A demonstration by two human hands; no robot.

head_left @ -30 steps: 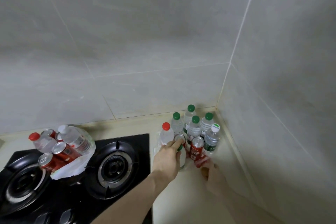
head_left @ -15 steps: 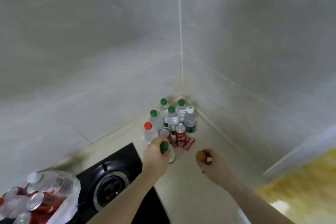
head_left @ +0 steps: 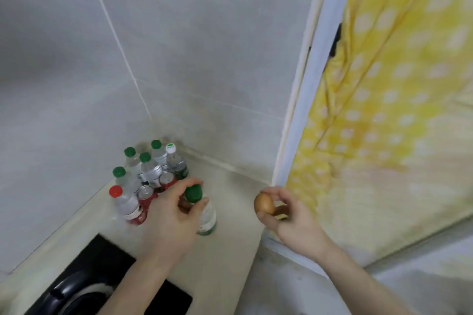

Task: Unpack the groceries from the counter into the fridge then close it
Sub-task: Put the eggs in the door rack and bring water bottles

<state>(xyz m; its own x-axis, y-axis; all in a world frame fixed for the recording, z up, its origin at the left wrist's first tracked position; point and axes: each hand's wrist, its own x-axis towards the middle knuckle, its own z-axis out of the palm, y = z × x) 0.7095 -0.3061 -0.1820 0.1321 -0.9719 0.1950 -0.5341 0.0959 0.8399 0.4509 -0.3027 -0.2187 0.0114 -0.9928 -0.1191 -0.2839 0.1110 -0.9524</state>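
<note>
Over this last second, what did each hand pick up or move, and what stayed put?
The left hand closed round a green-capped bottle and drew it out of the corner cluster toward the person. The right hand, low by the cans before, came away pinching a brown egg. The other bottles and cans stayed in the corner.

— Where is passage blocked?
— The counter's (head_left: pixel 230 250) back corner is filled by bottles (head_left: pixel 149 167) and cans (head_left: pixel 146 190).
— And free?
— Bare counter is seen toward its right edge — bounded by the yellow curtain (head_left: pixel 384 123).
</note>
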